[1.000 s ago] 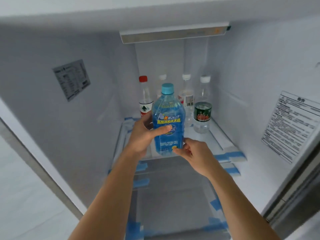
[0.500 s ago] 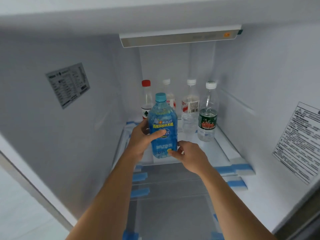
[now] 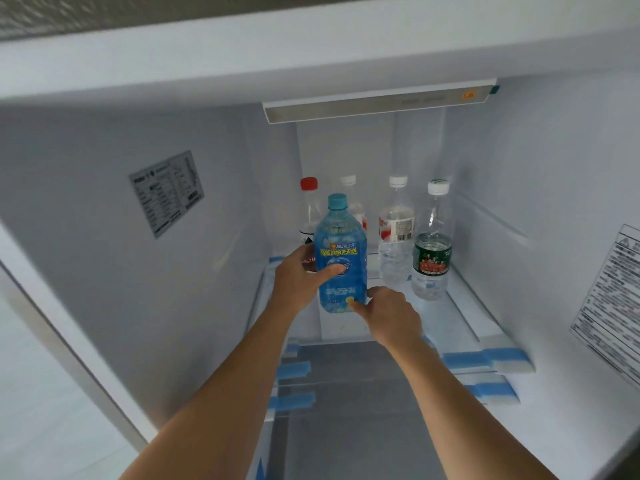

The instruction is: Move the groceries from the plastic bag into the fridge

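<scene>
A blue drink bottle (image 3: 341,258) with a teal cap stands upright at the front left of the fridge's top shelf (image 3: 460,317). My left hand (image 3: 298,277) wraps its left side, thumb across the label. My right hand (image 3: 389,315) touches the bottle's base from the right with its fingertips. Behind it stand a red-capped bottle (image 3: 308,202) and a white-capped bottle (image 3: 351,195), both partly hidden. The plastic bag is out of view.
Two more clear bottles stand on the shelf: a white-capped one (image 3: 396,233) and a green-labelled one (image 3: 431,247) to its right. Lower shelves with blue tape strips (image 3: 294,370) lie beneath. Fridge walls close in left and right, a light bar (image 3: 377,105) overhead.
Both hands have carried the blue bottle deeper into the fridge and lower, down to the shelf. The view has shifted closer to the fridge.
</scene>
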